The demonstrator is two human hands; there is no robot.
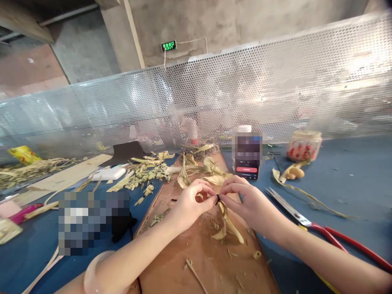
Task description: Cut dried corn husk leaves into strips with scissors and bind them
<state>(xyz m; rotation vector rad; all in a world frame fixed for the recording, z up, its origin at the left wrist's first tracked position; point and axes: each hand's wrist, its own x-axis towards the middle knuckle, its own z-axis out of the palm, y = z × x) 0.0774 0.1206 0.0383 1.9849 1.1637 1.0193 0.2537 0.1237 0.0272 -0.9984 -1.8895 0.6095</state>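
My left hand [189,204] and my right hand [251,201] meet over the brown board, fingertips pinched together. Between them is a thin black tie [218,199] at the top of a small bundle of dried husk strips [227,226]. The pale yellow strips hang below my fingers toward the board. Thumb and index finger of each hand close at the tie; its exact ends are too small to make out. More dried husk leaves [214,166] lie on the board just beyond my hands.
The brown board [171,265] rests on a blue tabletop [361,175]. Red-handled scissors [301,218] lie at right, partly beneath my forearm. A phone [246,163] leans on a white-capped bottle [244,128]. Beyond are a jar [304,146] and a perforated metal screen [275,81]. Twisted husk pieces [147,173] lie left.
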